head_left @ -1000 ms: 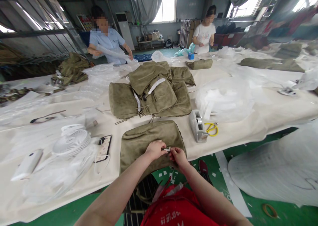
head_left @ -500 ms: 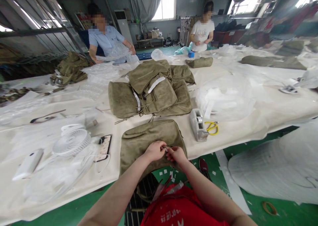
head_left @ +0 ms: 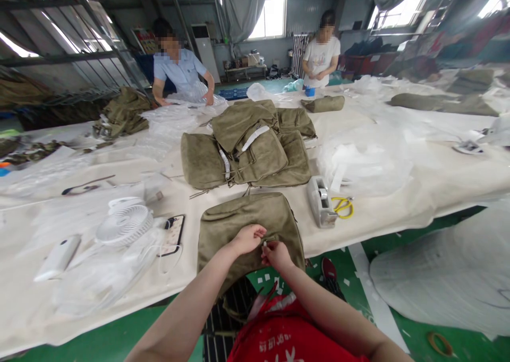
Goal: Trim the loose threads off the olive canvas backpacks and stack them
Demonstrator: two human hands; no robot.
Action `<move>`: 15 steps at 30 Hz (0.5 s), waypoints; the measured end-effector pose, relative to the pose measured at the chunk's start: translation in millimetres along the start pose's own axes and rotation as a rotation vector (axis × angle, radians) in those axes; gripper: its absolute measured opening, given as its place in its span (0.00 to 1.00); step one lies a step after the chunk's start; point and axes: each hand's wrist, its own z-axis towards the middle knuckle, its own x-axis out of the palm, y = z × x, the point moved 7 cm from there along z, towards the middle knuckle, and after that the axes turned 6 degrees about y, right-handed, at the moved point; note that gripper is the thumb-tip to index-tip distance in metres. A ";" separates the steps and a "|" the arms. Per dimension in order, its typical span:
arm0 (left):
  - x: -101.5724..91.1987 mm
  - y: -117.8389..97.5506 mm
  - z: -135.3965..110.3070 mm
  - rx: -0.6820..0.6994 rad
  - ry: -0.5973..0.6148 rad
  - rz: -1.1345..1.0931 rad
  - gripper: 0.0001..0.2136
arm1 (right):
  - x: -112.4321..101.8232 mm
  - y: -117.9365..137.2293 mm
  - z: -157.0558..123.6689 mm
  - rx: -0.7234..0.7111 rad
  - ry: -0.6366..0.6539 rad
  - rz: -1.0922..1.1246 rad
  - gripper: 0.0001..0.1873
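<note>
An olive-green bag (head_left: 247, 218) lies at the near edge of the white-covered table (head_left: 418, 187), partly hanging over it. My left hand (head_left: 247, 238) rests on the bag's near edge, fingers curled. My right hand (head_left: 275, 254) is right beside it, fingers pinched. Between the two hands shows a small white piece (head_left: 264, 243), pinched by both; what it is cannot be made out. Behind this bag a pile of several more olive bags (head_left: 249, 147) lies in the middle of the table.
A tape dispenser (head_left: 320, 201) and yellow scissors (head_left: 342, 207) lie to the right of the bag. To the left are a phone (head_left: 173, 234), a white fan (head_left: 124, 224) and a white power bank (head_left: 58, 250). Clear plastic bags (head_left: 366, 160) lie around. Two people stand at the far side.
My hands have drawn closer together on the bag's near edge, and the white piece is mostly hidden now. The view shifted slightly. The person in blue lowered a plastic bag onto the table.
</note>
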 end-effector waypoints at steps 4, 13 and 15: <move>0.1 -2.5 -0.3 0.003 0.006 0.086 0.18 | 7.2 -0.4 2.1 -0.004 0.040 -0.006 0.08; 1.4 -33.3 10.7 -0.027 0.068 0.730 0.08 | -19.4 23.9 -11.8 -0.236 -0.194 -0.511 0.09; 3.7 -39.5 15.1 -0.043 0.092 0.768 0.07 | -26.8 24.7 -14.7 -0.278 -0.214 -0.511 0.13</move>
